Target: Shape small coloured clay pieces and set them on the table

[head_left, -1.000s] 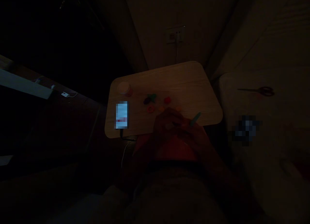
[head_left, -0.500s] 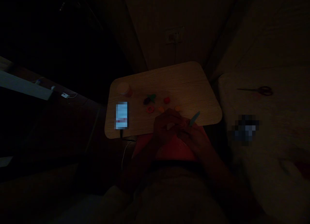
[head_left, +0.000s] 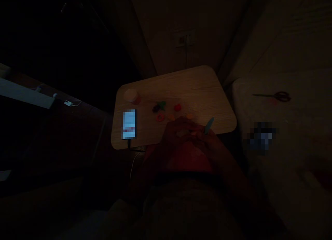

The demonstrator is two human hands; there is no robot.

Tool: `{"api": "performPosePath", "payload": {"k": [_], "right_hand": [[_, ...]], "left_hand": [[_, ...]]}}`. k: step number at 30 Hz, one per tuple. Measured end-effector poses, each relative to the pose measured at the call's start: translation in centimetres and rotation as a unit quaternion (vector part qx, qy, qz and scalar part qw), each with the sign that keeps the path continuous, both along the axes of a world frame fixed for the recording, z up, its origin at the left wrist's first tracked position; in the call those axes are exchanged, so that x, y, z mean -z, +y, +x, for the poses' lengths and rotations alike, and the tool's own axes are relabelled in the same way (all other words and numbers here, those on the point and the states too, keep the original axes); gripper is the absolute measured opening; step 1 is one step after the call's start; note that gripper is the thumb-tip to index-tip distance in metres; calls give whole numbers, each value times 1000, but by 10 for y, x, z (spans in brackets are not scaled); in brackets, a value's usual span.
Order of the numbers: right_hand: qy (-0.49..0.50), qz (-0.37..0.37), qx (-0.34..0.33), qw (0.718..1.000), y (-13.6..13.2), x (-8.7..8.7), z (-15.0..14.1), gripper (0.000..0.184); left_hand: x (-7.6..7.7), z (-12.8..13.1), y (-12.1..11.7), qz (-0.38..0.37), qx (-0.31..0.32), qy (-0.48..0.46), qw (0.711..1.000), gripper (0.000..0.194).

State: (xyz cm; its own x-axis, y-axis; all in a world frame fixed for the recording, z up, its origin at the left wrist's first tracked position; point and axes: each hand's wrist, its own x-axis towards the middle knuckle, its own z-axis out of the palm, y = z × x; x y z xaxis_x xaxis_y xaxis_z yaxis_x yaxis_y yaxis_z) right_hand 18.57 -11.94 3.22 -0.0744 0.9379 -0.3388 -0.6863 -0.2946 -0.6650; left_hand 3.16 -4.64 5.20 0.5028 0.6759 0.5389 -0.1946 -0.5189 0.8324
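Observation:
The scene is very dark. My right hand (head_left: 211,143) is closed around a pale blue-green blade-like tool (head_left: 209,125), whose flat end sticks up past the fingers. Against it, my left hand (head_left: 176,131) is curled with its fingers bent; what it pinches is too dark to make out. Just beyond the hands on the small table lie a red ball-like piece (head_left: 177,107), a reddish ring (head_left: 160,117), an orange piece (head_left: 189,116), a green leaf-like piece (head_left: 162,105) and a dark lump (head_left: 156,108).
A lidded tub (head_left: 131,96) and a lit phone (head_left: 129,124) with a cable sit at the left of the wooden table (head_left: 192,80). Something red (head_left: 189,160) lies under my hands. Scissors (head_left: 278,96) rest on the pale surface to the right, near a blurred object (head_left: 261,139).
Both hands stay together over the red surface. The blade-like tool has shifted slightly and stands a little steeper. The view has moved slightly.

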Motion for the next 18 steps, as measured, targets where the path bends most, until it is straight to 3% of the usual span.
{"api": "performPosePath", "payload": {"k": [6, 14, 18], "right_hand": [[40, -12, -15, 999, -3, 9, 4, 48], [76, 4, -37, 996, -6, 4, 3, 50], [116, 15, -40, 992, -4, 15, -1, 54]], "left_hand": [[-5, -1, 7, 85, 3, -14, 996, 12], [-4, 6, 1, 78, 5, -30, 996, 20], [-3, 7, -2, 82, 9, -24, 996, 20]]}}
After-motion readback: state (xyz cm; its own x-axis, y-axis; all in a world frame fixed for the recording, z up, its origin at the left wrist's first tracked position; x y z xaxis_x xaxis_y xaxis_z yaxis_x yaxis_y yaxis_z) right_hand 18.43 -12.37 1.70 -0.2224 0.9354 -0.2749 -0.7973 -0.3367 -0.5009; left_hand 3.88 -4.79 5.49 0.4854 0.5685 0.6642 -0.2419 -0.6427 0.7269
